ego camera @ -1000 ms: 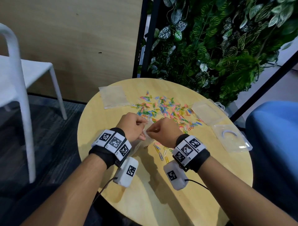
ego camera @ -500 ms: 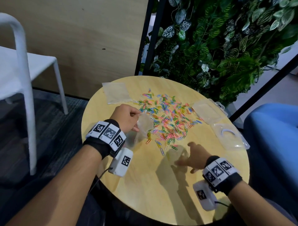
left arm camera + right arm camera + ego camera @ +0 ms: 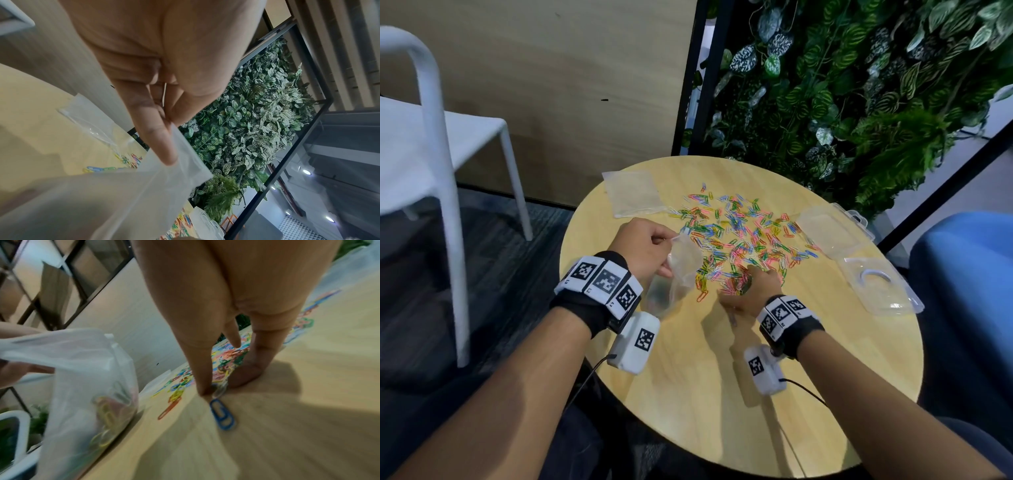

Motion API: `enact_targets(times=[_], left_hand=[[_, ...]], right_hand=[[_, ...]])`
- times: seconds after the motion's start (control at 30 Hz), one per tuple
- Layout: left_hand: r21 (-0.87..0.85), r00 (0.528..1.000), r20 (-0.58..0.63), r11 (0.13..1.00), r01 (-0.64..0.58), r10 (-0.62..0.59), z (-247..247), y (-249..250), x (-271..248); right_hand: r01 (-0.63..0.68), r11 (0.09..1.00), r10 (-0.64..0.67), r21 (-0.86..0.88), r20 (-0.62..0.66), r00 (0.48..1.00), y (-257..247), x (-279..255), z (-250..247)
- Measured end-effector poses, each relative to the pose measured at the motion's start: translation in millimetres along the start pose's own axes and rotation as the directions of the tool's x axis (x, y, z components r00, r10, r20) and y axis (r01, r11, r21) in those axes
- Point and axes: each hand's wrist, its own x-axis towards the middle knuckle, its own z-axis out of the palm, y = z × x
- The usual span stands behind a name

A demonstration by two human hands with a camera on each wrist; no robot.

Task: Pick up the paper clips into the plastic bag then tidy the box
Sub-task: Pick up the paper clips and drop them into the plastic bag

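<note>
Many bright paper clips (image 3: 743, 236) lie on the round wooden surface (image 3: 722, 394). Left hand (image 3: 643, 250) fingers pinch the clear plastic bag (image 3: 674, 274); right hand (image 3: 753, 291) fingers, spread, press clips.

This looks like an office lounge or break-out corner. A small round wooden tabletop (image 3: 722, 394) stands on dark grey carpet tile (image 3: 493, 260). Behind it rises a plant wall (image 3: 859, 102) of artificial foliage in a black metal frame (image 3: 693, 78), beside a pale wood-panelled wall (image 3: 551, 85). Left of the tabletop is a white moulded chair (image 3: 431, 144); right of it, a blue upholstered seat (image 3: 969, 274).
</note>
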Motion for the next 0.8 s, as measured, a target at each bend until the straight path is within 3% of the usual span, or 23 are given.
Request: enact_targets(times=[0.2,0.33,0.4,0.47,0.5,0.57,0.6,0.63,0.7,0.8], left_hand=[[0.016,1.000,0.008,1.000,-0.012,0.012,5,0,2],[0.018,1.000,0.007,1.000,-0.008,0.007,4,-1,2],[0.021,1.000,0.010,1.000,-0.002,0.001,6,-1,2],[0.016,1.000,0.022,1.000,0.006,-0.006,8,-1,3],[0.012,1.000,0.027,1.000,0.013,-0.013,9,-1,4],[0.014,0.999,0.028,1.000,0.020,-0.020,12,0,5],[0.023,0.999,0.027,1.000,0.017,-0.018,14,0,6],[0.033,1.000,0.026,0.999,0.012,-0.013,15,1,6],[0.046,0.999,0.032,0.999,0.001,-0.002,19,2,6],[0.048,0.999,0.052,0.999,-0.002,-0.001,23,3,7]], right_hand=[[0.218,0.974,-0.227,-0.067,-0.188,0.955,5,15,7],[0.208,0.975,-0.220,-0.083,-0.175,0.960,8,15,-3],[0.181,0.984,-0.179,-0.005,-0.152,0.972,15,16,-13],[0.084,0.954,-0.056,0.287,-0.106,0.993,24,18,-21],[0.007,0.850,0.022,0.527,-0.048,0.999,27,16,-25],[-0.092,0.425,0.055,0.900,0.075,0.996,28,10,-35],[-0.114,0.220,0.011,0.969,0.115,0.993,25,6,-41],[-0.140,0.084,-0.043,0.987,0.144,0.989,22,3,-47],[-0.197,-0.050,-0.180,0.979,0.185,0.966,10,-6,-60],[-0.247,-0.074,-0.338,0.966,0.209,0.918,-15,-22,-68]])
